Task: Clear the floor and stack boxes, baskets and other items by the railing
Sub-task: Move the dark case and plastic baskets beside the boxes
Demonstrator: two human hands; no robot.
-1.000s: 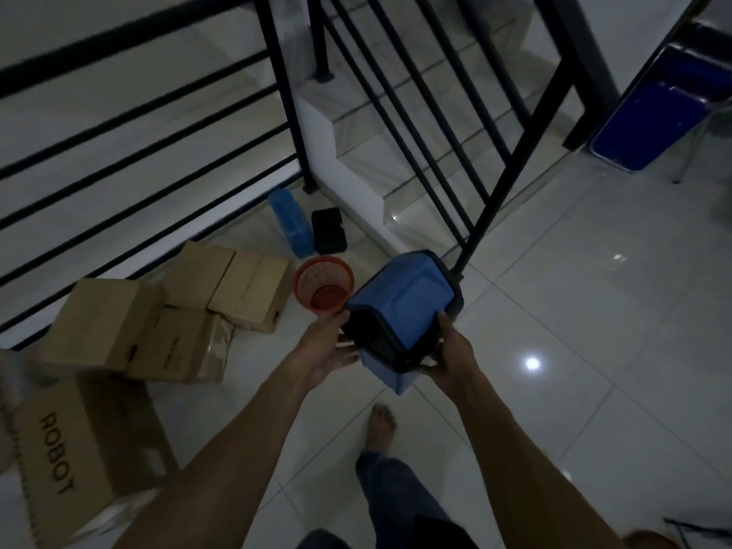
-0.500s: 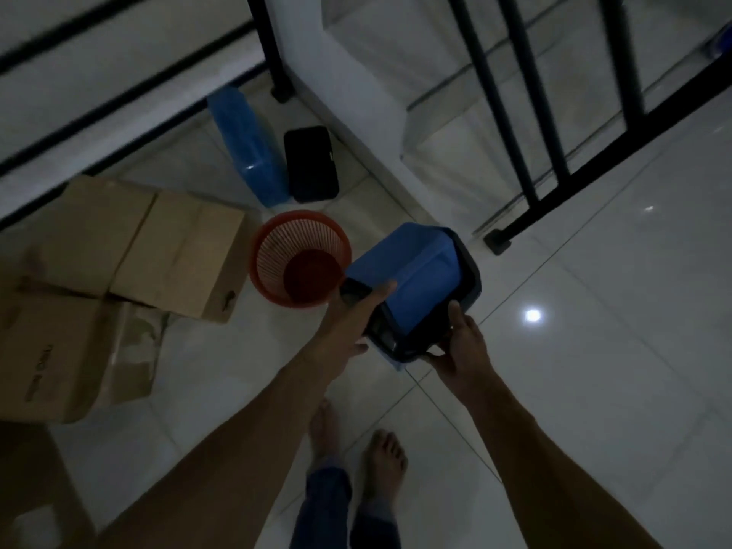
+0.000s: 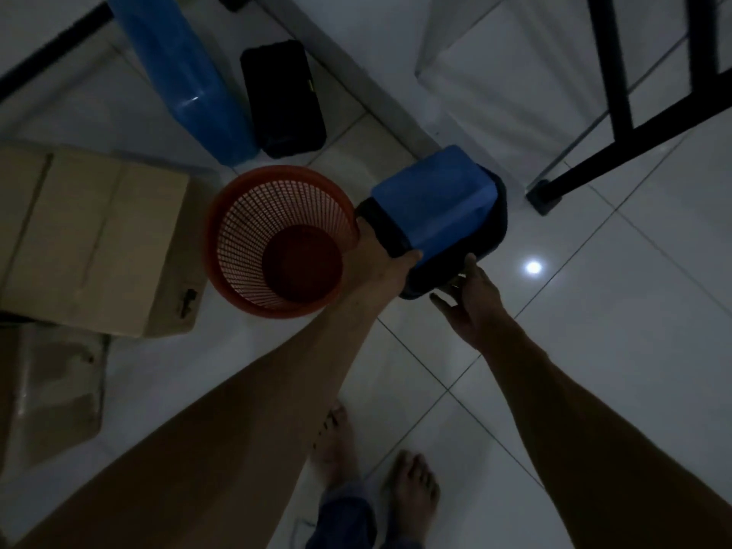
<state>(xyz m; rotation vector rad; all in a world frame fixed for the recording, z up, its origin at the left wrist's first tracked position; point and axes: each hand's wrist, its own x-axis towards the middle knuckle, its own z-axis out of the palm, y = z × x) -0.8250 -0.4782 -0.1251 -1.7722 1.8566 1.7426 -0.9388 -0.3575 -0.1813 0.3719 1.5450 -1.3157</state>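
— Where's the bin?
— The blue bin [image 3: 431, 204] sits low beside the red basket [image 3: 277, 239], near the railing [image 3: 618, 112].
— And the hands?
— The left hand [image 3: 380, 263] grips its dark rim; the right hand [image 3: 471, 299] touches it, fingers loose.

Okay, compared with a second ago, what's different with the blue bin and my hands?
The blue bin has come down beside the red basket, near the floor. The left hand still grips its dark rim; the right hand has let go, fingers spread just beside it. The basket, cardboard boxes, blue container and black case stayed put.
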